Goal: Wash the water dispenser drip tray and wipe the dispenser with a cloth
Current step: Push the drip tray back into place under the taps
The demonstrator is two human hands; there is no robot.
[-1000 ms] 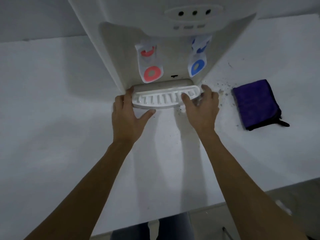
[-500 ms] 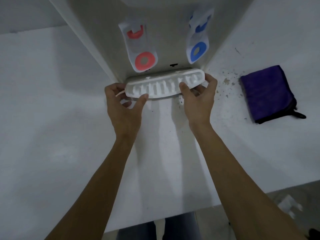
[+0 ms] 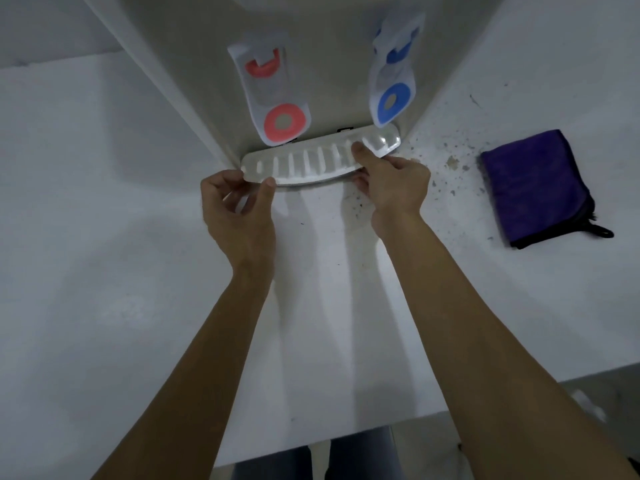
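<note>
Gripping drip tray (image 3: 311, 161) at both ends, L hand (image 3: 239, 206) + R hand (image 3: 394, 188) pinched shut, at dispenser (image 3: 207, 81) base; bare counter (image 3: 104, 271) toward front edge; cloth (image 3: 536, 185) near R edge.

White slotted drip tray (image 3: 311, 161), white dispenser (image 3: 194, 81) w/ red tap (image 3: 282, 123) & blue tap (image 3: 393, 102); purple cloth (image 3: 536, 185), black trim; white surface (image 3: 104, 237), dark specks.
</note>
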